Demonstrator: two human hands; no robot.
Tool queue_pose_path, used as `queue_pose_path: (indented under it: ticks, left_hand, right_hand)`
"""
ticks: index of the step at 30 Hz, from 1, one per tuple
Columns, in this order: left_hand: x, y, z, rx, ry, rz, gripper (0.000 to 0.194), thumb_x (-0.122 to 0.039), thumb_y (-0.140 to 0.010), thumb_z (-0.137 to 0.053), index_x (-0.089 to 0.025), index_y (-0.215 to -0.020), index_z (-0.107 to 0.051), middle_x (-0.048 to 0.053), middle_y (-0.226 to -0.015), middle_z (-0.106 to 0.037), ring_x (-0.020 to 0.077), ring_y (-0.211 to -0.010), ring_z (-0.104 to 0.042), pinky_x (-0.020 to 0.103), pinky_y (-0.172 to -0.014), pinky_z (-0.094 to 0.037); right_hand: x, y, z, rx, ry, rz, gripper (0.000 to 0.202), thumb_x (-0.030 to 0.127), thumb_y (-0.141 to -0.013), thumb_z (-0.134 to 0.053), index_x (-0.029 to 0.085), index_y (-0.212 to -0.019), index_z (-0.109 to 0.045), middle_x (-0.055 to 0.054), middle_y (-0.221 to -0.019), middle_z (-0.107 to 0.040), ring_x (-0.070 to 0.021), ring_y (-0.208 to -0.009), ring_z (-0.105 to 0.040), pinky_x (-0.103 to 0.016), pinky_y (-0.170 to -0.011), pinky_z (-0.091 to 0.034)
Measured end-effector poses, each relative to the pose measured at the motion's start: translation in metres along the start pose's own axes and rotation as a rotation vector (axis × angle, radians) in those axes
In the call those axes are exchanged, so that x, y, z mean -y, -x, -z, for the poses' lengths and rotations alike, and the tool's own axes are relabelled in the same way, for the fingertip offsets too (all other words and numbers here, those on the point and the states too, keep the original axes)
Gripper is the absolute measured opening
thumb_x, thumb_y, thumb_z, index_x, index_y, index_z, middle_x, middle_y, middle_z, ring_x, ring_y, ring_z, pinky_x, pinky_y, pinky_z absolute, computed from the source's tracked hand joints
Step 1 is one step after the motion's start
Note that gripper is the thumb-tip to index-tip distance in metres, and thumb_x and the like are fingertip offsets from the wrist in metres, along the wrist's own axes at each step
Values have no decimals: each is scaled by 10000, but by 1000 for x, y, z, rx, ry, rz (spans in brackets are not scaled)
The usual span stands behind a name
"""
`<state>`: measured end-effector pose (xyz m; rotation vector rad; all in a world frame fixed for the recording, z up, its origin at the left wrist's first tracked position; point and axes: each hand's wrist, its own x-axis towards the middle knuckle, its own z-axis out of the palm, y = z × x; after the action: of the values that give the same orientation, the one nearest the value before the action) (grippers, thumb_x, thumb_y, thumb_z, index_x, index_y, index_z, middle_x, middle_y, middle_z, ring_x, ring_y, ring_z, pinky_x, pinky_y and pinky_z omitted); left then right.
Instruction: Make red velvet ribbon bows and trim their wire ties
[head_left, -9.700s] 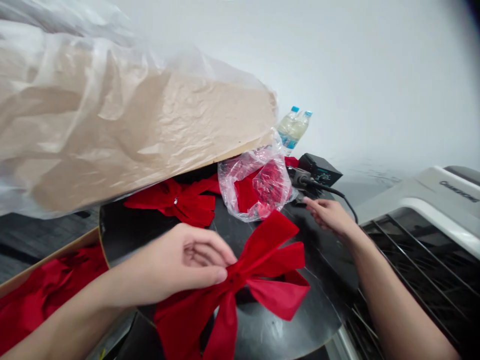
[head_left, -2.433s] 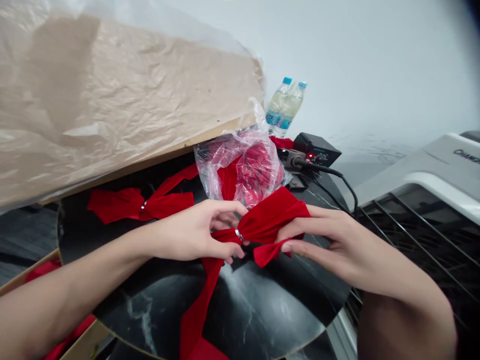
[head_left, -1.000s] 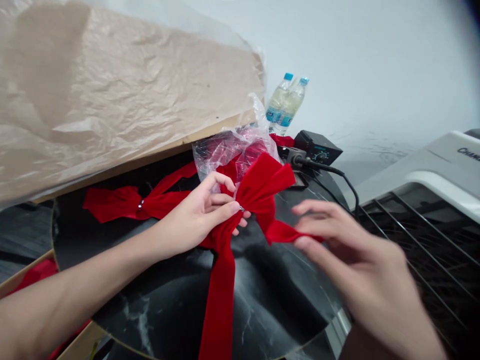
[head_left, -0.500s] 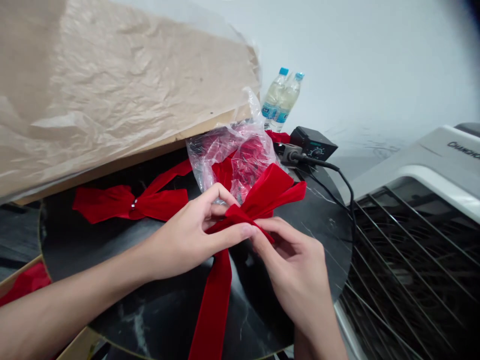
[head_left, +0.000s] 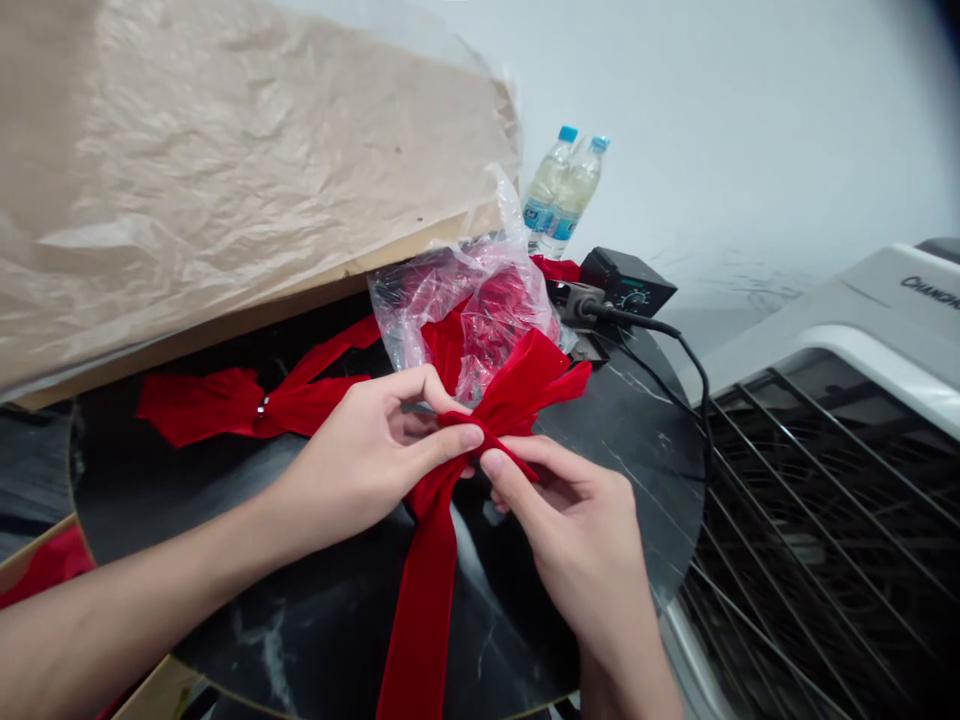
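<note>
Both hands are closed on a red velvet ribbon bow above the round black marbled table. My left hand pinches its gathered middle between thumb and fingers. On the right side, my right hand grips the strip crossing that middle, thumb on top and other fingers partly hidden beneath. A long ribbon tail hangs toward the table's near edge. Left of my left hand lies another red bow with a small shiny piece at its centre.
Behind the hands sits a clear plastic bag with red pieces inside. A plastic-covered board stands at the back left. Two bottles, a black control box with a cable, and a grilled heater-like appliance are to the right.
The bow and both hands have shifted slightly left. My thumbs have moved a little apart along the crossing strip, and the bow's middle looks more bunched.
</note>
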<state>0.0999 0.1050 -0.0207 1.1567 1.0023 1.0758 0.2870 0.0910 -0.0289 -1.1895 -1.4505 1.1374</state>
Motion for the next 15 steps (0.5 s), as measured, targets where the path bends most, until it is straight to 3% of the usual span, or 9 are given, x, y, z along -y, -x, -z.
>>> queue_pose_path:
  ticks: [3, 7, 15]
  left_hand:
    - [-2, -1, 1, -55, -9, 14, 323, -244, -764, -897, -190, -789, -580, -4, -801, -779, 182, -732, -761, 232, -645, -583]
    - [-4, -2, 2, -129, -6, 1, 343, -201, -682, -948, -168, -736, -611, -6, -789, -780, 128, -680, -721, 171, -619, -556]
    - [-1, -3, 4, -75, 62, -7, 198, -152, -740, -910, -175, -854, -749, -17, -787, -805, 111, -707, -757, 116, -659, -572]
  right_hand:
    - [-4, 0, 1, -20, -64, -27, 153, 354, -849, -816, 211, -902, -816, -10, -687, -729, -141, -620, -690, -237, -615, -611]
    - [-9, 1, 2, -56, -122, -57, 180, 354, -840, -833, 187, -886, -783, -34, -746, -775, -158, -672, -743, -241, -651, -636]
    - [-10, 3, -4, -93, -240, -46, 131, 288, -824, -859, 193, -879, -788, -30, -795, -802, -135, -699, -768, -196, -691, -641]
